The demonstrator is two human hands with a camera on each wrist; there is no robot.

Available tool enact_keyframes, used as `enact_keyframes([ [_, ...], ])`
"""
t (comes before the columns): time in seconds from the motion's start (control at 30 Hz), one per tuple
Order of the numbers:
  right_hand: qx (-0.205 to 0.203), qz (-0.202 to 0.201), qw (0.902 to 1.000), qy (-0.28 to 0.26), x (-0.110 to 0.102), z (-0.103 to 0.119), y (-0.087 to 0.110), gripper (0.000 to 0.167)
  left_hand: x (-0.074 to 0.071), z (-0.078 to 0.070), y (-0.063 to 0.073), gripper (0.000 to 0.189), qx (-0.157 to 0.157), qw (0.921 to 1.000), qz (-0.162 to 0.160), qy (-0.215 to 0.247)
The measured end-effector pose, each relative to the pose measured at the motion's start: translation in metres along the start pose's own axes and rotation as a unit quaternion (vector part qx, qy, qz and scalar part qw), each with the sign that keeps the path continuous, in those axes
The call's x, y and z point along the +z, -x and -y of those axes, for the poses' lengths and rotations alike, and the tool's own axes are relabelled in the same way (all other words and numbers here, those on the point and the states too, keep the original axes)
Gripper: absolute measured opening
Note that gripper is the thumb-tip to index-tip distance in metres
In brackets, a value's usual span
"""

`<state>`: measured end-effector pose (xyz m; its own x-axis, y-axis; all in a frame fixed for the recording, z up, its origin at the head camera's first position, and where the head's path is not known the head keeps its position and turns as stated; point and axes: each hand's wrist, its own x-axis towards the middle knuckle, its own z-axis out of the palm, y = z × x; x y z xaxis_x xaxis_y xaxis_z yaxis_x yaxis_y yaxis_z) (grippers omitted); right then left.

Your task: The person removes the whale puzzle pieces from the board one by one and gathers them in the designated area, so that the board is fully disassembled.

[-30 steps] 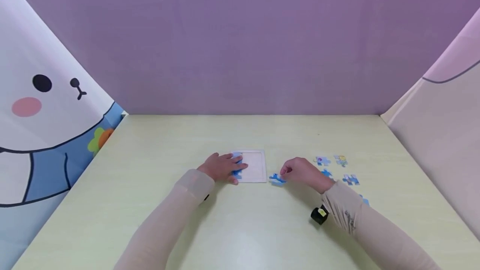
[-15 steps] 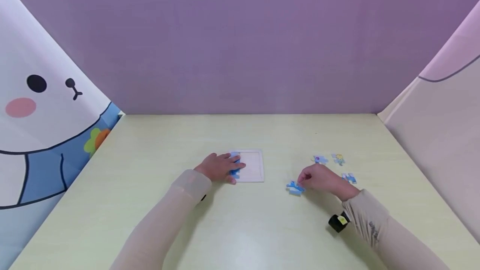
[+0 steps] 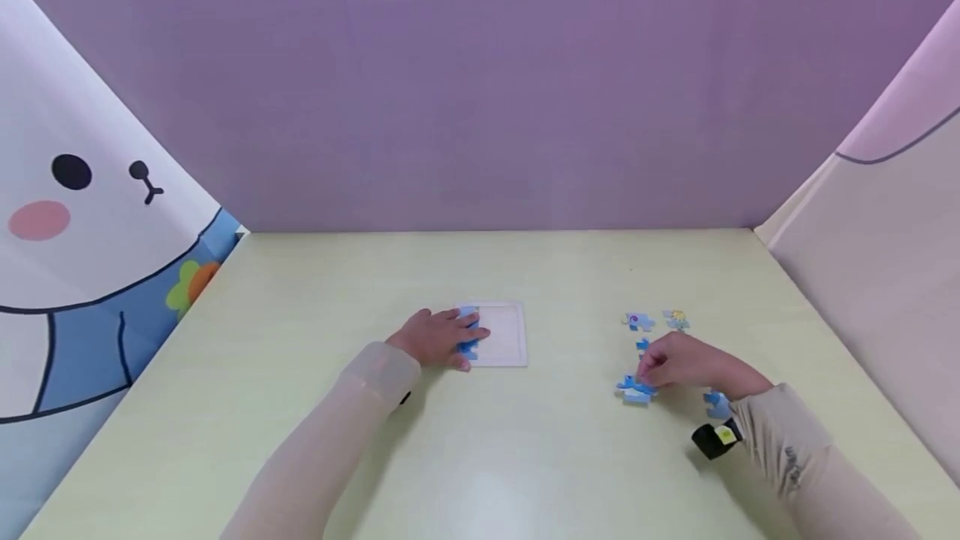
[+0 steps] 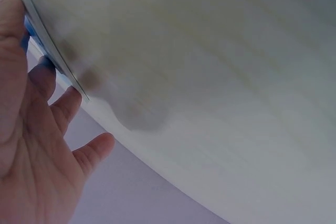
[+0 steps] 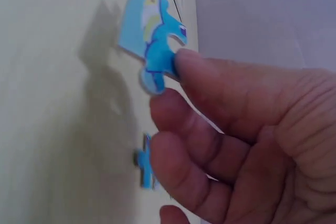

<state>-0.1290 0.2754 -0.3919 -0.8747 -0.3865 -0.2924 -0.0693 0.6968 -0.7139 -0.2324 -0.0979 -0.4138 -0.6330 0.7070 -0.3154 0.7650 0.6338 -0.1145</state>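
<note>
In the head view my left hand [image 3: 442, 338] rests, fingers spread, on the left side of a white puzzle frame [image 3: 512, 362]. Blue puzzle pieces [image 3: 469, 348] show under and between those fingers. The left wrist view has the fingers [image 4: 67, 109] at the frame's edge. My right hand [image 3: 682, 361] pinches a blue puzzle piece [image 3: 636, 391] between thumb and fingers, right of the frame. Seen from the right wrist, this puzzle piece [image 5: 160, 51] is tilted and held above the table. Another blue piece [image 5: 146, 163] lies beyond the fingers.
Several loose pieces lie about the right hand: one with a spiral mark [image 3: 639, 322], one with a yellow sun-like pattern [image 3: 676, 319], and a blue one [image 3: 717, 405] by the wrist camera [image 3: 715, 438]. A purple curtain [image 3: 495, 107] borders the table's [image 3: 480, 448] far edge.
The right hand has moved right and slightly toward me with the puzzle piece, away from the frame and in among the loose pieces. The left hand has stayed on the frame.
</note>
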Motion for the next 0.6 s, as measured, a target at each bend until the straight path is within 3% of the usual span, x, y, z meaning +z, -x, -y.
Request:
enact_keyframes([
  [0.33,0.035,0.025,0.9988,0.024,-0.020,0.001,0.008,0.008,-0.002,0.002,0.000,0.065,0.003,1.0000,-0.004,0.008],
  [0.6,0.057,0.031,0.9978,0.011,-0.019,-0.003,0.005,0.007,-0.002,0.003,0.000,0.065,0.000,0.9999,0.003,0.013],
])
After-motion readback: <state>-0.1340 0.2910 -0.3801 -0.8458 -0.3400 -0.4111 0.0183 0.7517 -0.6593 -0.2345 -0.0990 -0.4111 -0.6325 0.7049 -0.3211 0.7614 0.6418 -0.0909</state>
